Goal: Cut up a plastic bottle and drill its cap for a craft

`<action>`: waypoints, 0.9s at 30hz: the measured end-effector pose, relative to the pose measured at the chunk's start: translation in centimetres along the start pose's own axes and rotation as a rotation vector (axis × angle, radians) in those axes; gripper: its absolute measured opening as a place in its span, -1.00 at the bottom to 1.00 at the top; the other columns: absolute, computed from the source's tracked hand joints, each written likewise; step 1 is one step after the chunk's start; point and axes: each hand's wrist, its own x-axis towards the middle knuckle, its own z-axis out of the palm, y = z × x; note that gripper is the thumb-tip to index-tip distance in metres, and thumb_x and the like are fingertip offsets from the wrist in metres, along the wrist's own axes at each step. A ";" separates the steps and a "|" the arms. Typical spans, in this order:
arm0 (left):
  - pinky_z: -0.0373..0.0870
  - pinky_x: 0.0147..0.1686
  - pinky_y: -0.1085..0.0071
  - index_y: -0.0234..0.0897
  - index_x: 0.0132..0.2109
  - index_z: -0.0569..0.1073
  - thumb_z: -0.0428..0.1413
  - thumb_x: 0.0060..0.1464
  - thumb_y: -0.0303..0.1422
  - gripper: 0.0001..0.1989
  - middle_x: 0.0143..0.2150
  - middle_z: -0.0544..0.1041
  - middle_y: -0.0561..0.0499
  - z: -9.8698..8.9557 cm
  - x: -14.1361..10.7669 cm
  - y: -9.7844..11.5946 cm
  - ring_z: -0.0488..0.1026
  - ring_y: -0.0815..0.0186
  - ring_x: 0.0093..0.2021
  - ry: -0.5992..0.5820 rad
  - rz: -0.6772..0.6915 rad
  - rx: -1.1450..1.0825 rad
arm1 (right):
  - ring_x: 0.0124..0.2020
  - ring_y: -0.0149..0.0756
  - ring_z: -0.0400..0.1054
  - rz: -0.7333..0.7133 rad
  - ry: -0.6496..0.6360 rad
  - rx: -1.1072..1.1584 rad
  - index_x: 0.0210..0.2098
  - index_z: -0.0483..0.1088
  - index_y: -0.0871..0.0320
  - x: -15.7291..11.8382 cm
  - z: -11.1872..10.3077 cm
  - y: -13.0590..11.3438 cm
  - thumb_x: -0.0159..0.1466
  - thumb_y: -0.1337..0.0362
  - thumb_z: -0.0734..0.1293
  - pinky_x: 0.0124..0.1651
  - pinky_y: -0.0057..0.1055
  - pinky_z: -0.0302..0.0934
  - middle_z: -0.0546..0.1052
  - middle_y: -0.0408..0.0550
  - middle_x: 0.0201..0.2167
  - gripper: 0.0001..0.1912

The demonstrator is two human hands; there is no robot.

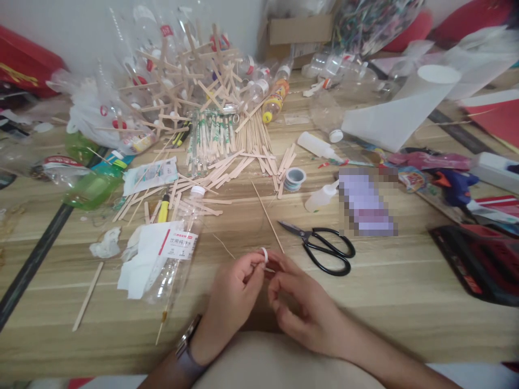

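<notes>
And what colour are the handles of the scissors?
The scissor handles are black, seen best in the head view.

around the skewer (266,213) on the bench (121,346), the scissors (308,236) lie at four o'clock, the spool (294,179) at one, the rolled sheet (389,116) farther off at two, the lying bottle (165,281) at eight, the bottle heap (162,81) at eleven, and the box (300,31) far behind at twelve.

We wear a watch (187,339) on our left wrist (203,343), its case shiny and its strap dark greyish. The clothing (279,362) at our front is plain beige, slightly blurred.
</notes>
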 end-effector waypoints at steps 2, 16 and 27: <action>0.34 -0.37 0.48 -0.26 -0.20 0.56 0.00 0.17 -0.30 -0.74 -0.42 0.59 0.03 -0.2 0.1 0.0 0.52 0.30 -0.36 0.012 0.004 -0.038 | 0.22 -0.15 0.25 0.000 0.002 0.032 -0.41 0.30 0.09 -0.1 0.2 0.0 0.08 0.52 0.23 0.17 -0.24 0.20 0.42 0.04 0.08 -0.81; 0.09 -0.59 0.51 -0.28 -0.27 0.57 0.03 0.14 -0.24 -0.73 -0.65 0.30 0.16 0.2 0.2 0.1 0.19 0.42 -0.61 0.122 0.026 0.049 | -0.45 -0.40 0.41 -0.117 0.340 -0.329 -0.15 0.41 0.06 0.4 -0.2 0.4 0.31 0.40 0.28 -0.33 -0.47 0.36 0.54 -0.10 -0.30 -0.84; 0.23 -0.49 0.51 -0.24 -0.19 0.59 0.01 0.21 -0.31 -0.75 -0.52 0.55 0.08 0.3 -0.1 -0.7 0.39 0.39 -0.53 0.089 0.123 0.250 | -0.44 -0.36 0.40 -0.133 0.295 -0.471 -0.22 0.44 0.13 0.4 -0.1 1.0 0.33 0.45 0.22 -0.37 -0.49 0.29 0.45 -0.11 -0.44 -0.82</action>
